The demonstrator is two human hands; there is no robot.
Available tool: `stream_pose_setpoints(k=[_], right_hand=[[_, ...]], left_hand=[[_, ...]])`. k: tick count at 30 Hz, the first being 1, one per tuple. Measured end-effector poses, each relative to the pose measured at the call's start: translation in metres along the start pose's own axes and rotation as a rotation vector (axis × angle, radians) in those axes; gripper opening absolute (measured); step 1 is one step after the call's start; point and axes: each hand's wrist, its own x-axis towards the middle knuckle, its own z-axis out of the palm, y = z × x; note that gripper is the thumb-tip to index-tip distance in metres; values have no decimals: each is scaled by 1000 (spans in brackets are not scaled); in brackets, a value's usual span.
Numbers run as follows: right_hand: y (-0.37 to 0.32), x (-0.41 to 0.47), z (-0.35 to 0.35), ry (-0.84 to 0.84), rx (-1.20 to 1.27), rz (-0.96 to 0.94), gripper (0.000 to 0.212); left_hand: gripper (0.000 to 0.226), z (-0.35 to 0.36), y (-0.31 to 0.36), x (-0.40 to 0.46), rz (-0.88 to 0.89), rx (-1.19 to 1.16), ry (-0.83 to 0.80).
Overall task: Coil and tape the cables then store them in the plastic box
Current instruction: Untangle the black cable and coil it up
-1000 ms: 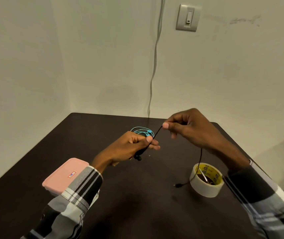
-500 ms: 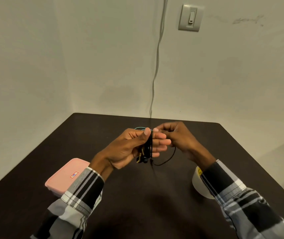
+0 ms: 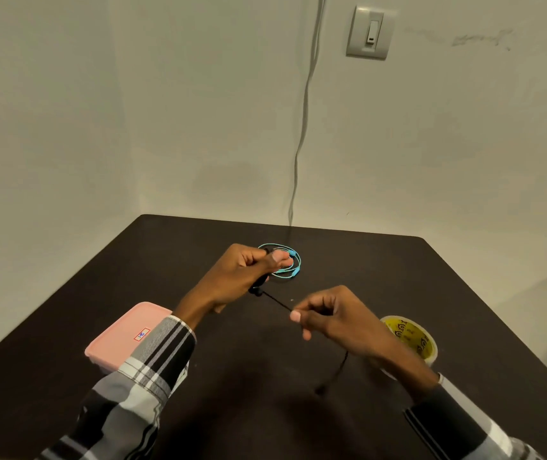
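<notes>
A thin black cable (image 3: 277, 302) stretches taut between my two hands above the dark table (image 3: 398, 277). My left hand (image 3: 242, 275) grips the wound part of the cable in curled fingers. My right hand (image 3: 328, 315) pinches the cable lower and to the right, and the loose end (image 3: 333, 376) hangs down under the wrist. A coiled turquoise cable (image 3: 293, 265) lies on the table just behind my left hand. The pink plastic box (image 3: 126, 333), lid on, sits at the left, partly behind my left sleeve. The roll of tape (image 3: 411, 336) with a yellow core stands at the right.
Two pale walls meet at a corner behind the table. A grey cord (image 3: 302, 127) runs down the wall to the table's back edge, and a light switch (image 3: 369, 33) is mounted to its right.
My hands were close together half a second ago. My right hand has pulled away, down and to the right, drawing the black cable out straight from my left hand.
</notes>
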Motion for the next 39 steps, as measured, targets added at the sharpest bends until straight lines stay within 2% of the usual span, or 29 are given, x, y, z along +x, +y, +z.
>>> stream_pose_setpoints(k=[2, 5, 9, 13, 17, 22, 24, 26, 30, 33, 37, 39], right_hand=[[-11, -3, -11, 12, -77, -33, 23], [-27, -2, -32, 68, -198, -71, 21], [-47, 8, -56, 143, -273, -108, 18], [-57, 27, -68, 179, -250, -147, 17], [-52, 43, -66, 182, -154, -163, 15], [-29, 50, -47, 211, 71, -98, 11], [-20, 49, -34, 224, 138, -85, 18], [-11, 43, -17, 235, 161, -73, 26], [2, 29, 8, 197, 153, -40, 15], [4, 18, 15, 178, -68, -54, 19], [-7, 1, 13, 92, -656, -102, 18], [-14, -2, 9, 143, -846, -147, 24]], left_hand=[[55, 1, -3, 0, 7, 91, -40], [36, 5, -2, -1, -2, 178, -127], [41, 7, 1, -4, -18, 164, -188], [38, 13, 4, -6, -14, 82, -266], [36, 18, 12, -12, -46, -144, -348], [44, 17, 28, -16, -7, -502, -280], [43, 15, 30, -14, 6, -607, -221], [40, 13, 31, -10, 16, -669, -165], [39, 9, 24, -5, 10, -688, -50], [40, 11, 15, -3, 2, -630, 5], [33, 13, 8, 0, -10, -512, 100], [33, 15, 5, 1, -20, -423, 110]])
